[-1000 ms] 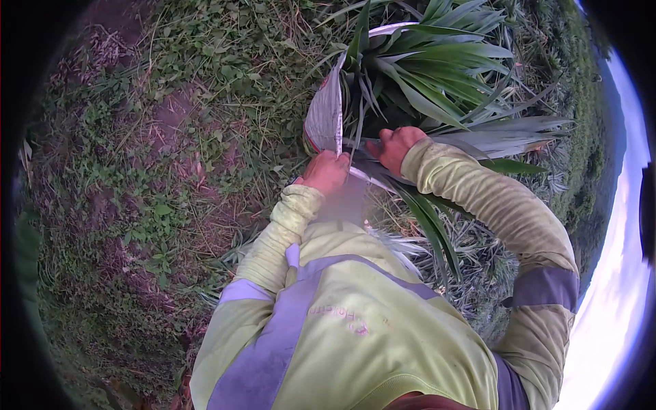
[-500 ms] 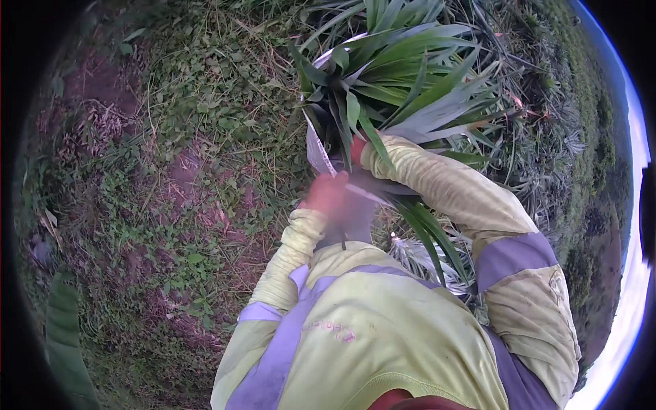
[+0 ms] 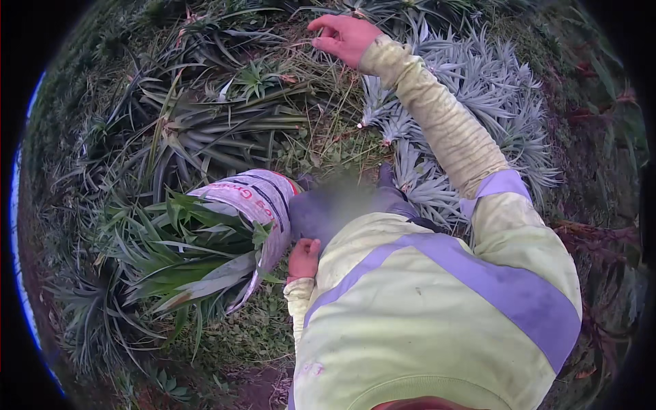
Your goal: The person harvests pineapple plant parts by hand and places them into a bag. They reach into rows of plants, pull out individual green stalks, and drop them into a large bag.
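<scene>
My right hand [image 3: 345,39] is stretched out to the far side, open, its thumb and fingers apart with nothing between them. Below and beside its forearm lies a spread of grey-green pineapple slips [image 3: 471,96]. My left hand [image 3: 304,260] is low beside my body, its fingers curled with nothing showing in them. Just left of that hand, a white sack [image 3: 268,191] with pink and dark print leans by my leg. Long green pineapple leaves [image 3: 184,246] stick out of its mouth to the left. The sack's lower part is hidden.
Larger pineapple plants [image 3: 198,133] with long dark leaves lie across the ground at the far left. A small green rosette [image 3: 256,78] sits among them. Grass and weeds [image 3: 253,342] cover the ground near the sack. Reddish stalks [image 3: 594,239] stand at the right.
My view has swung round, and the sack now appears at the left. My right hand has come away from the leaves and reaches far forward. My left hand has left the sack's rim.
</scene>
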Action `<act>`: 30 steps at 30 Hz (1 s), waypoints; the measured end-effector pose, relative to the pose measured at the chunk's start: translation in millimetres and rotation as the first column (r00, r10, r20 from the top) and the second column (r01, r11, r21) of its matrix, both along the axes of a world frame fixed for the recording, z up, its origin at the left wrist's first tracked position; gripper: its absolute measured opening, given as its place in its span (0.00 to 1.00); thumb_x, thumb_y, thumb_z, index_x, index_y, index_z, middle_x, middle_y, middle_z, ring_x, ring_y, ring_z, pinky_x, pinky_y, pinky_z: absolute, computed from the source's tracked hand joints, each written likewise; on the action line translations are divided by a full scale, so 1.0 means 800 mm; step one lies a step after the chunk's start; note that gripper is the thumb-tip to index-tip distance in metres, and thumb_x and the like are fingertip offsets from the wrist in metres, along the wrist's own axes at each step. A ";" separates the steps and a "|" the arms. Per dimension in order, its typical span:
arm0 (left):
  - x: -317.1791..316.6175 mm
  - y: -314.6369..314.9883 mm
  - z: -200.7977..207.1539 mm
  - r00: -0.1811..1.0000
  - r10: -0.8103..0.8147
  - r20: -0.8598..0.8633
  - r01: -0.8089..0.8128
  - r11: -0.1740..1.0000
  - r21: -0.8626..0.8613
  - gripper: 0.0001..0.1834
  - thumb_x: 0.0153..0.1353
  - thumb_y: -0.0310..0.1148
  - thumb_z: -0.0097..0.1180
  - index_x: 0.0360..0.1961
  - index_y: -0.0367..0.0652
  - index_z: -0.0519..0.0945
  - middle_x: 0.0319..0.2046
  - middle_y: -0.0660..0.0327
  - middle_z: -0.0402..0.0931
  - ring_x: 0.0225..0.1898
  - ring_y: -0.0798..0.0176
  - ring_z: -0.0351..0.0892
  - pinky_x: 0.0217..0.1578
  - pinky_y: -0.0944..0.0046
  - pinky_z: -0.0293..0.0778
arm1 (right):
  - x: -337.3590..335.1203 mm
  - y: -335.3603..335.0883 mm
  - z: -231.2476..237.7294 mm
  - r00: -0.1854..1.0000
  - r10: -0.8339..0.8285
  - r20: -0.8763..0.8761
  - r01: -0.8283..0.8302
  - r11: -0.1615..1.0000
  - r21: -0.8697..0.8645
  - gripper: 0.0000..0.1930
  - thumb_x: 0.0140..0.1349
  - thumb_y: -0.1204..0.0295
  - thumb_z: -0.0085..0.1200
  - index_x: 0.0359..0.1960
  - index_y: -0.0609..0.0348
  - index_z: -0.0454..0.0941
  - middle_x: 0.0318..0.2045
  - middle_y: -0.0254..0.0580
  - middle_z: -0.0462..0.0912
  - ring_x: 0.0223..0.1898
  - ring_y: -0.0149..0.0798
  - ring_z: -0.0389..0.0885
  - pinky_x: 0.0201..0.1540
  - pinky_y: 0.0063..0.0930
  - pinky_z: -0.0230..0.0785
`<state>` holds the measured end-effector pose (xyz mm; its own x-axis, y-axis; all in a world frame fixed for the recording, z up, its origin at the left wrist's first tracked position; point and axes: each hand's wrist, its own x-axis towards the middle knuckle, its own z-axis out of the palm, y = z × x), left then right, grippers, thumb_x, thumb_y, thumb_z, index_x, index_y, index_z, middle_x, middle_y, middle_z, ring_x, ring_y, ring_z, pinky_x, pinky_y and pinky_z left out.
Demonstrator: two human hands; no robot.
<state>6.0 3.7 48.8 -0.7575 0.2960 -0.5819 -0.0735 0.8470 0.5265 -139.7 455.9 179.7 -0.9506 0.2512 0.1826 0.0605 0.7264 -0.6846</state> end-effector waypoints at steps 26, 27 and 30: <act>-0.157 0.397 -0.805 0.779 -0.578 0.242 0.627 0.717 -0.305 0.34 0.50 0.48 0.62 0.54 0.37 0.71 0.49 0.44 0.75 0.52 0.47 0.75 0.55 0.58 0.67 | 0.401 -0.231 -0.608 -0.084 0.193 0.978 0.719 0.691 -0.074 0.57 0.43 0.41 0.61 0.70 0.35 0.36 0.66 0.72 0.41 0.62 0.78 0.52 0.61 0.58 0.56; -0.159 0.417 -0.828 0.749 -0.625 0.219 0.662 0.690 -0.293 0.34 0.50 0.47 0.62 0.54 0.37 0.70 0.50 0.44 0.74 0.52 0.46 0.74 0.56 0.57 0.67 | 0.406 -0.235 -0.612 -0.040 0.129 0.991 0.708 0.704 -0.063 0.56 0.42 0.43 0.62 0.70 0.37 0.39 0.65 0.76 0.43 0.60 0.80 0.54 0.59 0.58 0.58; -0.165 0.461 -0.897 0.752 -0.653 0.095 0.645 0.697 -0.314 0.39 0.50 0.45 0.62 0.60 0.37 0.66 0.54 0.43 0.71 0.55 0.46 0.72 0.57 0.57 0.66 | 0.408 -0.244 -0.620 0.017 0.020 1.000 0.642 0.766 -0.026 0.54 0.41 0.44 0.62 0.69 0.43 0.45 0.62 0.81 0.48 0.56 0.82 0.58 0.57 0.57 0.61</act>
